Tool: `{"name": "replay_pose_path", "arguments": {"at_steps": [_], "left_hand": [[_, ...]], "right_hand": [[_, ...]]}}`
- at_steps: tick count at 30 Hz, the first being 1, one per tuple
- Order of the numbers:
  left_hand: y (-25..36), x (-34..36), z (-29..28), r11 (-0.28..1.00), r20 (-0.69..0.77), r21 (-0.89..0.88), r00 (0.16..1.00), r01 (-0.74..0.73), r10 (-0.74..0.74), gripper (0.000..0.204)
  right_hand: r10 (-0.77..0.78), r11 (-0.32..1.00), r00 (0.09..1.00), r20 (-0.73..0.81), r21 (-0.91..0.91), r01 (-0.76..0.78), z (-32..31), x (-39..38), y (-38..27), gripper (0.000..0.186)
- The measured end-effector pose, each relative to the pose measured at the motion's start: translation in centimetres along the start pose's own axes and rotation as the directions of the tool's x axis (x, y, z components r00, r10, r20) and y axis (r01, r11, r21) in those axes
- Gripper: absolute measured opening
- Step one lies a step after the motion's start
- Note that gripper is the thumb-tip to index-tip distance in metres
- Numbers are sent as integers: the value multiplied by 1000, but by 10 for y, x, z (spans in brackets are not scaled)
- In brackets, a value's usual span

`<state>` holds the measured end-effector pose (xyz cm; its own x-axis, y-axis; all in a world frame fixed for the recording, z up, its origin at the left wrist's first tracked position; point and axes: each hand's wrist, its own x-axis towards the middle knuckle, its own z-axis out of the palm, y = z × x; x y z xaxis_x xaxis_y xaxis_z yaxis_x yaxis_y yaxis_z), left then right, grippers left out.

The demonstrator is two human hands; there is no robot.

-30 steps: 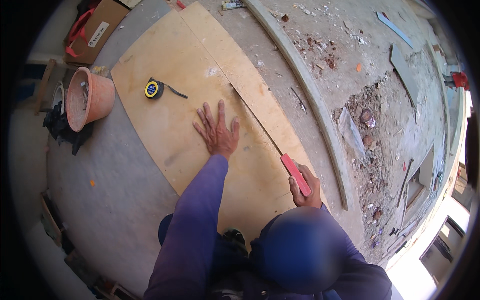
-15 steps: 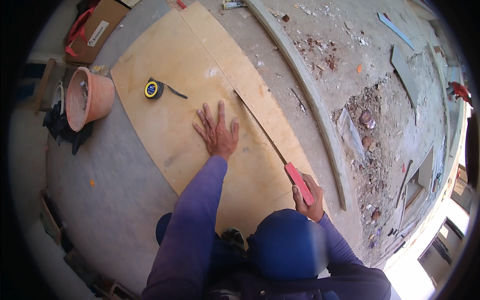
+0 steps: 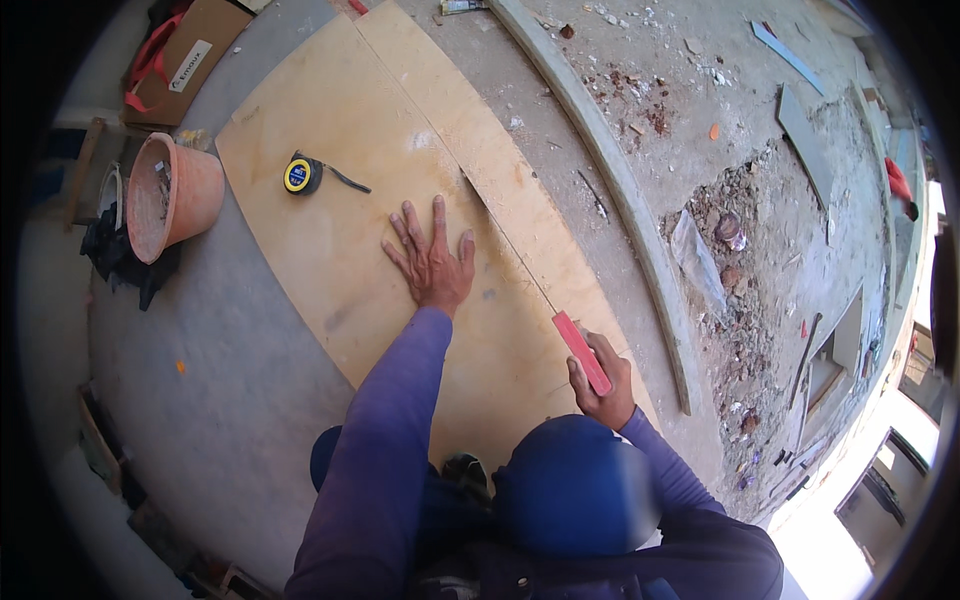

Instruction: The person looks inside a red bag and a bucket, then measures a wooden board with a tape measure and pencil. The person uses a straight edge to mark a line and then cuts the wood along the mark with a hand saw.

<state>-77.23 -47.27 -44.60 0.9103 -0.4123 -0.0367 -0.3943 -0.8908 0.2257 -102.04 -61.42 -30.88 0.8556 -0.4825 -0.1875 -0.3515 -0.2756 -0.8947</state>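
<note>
A large plywood sheet [image 3: 330, 240] lies in front of me, partly under my legs. My left hand [image 3: 438, 270] rests flat on it with the fingers spread, left of a long straight cut line. Wrapped round the red handle of a handsaw [image 3: 582, 352] is my right hand [image 3: 608, 388], near the sheet's right edge. The saw's thin blade shows almost edge-on along the line, its far end just right of my left fingertips. A black and yellow tape measure [image 3: 302, 176] sits on the plywood beyond my left hand, its tape a little out.
An orange bucket [image 3: 185, 200] and a cardboard box [image 3: 190, 65] stand at the left. To the right, a long curved-looking beam [image 3: 610, 170] runs beside the sheet. Past it are rubble [image 3: 745, 250], a plastic scrap [image 3: 697, 262] and a grey board [image 3: 806, 145].
My right hand and the saw handle have moved forward and slightly left along the cut line. My left hand stays in place on the sheet.
</note>
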Motion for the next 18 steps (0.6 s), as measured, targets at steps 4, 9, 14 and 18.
{"name": "replay_pose_path", "arguments": {"at_steps": [4, 9, 14, 18], "left_hand": [[14, 5, 11, 999, -5, -37, 1000, -31, 31, 79], [-2, 7, 6, 1000, 0, -11, 1000, -8, 8, 80], [-3, -6, 5, 1000, 15, 12, 1000, -1, 1, 80], [13, 4, 12, 1000, 22, 1, 1000, -13, 13, 80]], "right_hand": [[-118, 993, 990, -73, -21, 117, 49, 126, 11, 33], [-41, 999, 999, -23, 11, 41, 25, 54, 9, 36], [-88, 995, 996, -30, -57, 86, -12, -14, 5, 37], [-98, 995, 993, -66, -3, 98, 39, 105, 7, 31]]}}
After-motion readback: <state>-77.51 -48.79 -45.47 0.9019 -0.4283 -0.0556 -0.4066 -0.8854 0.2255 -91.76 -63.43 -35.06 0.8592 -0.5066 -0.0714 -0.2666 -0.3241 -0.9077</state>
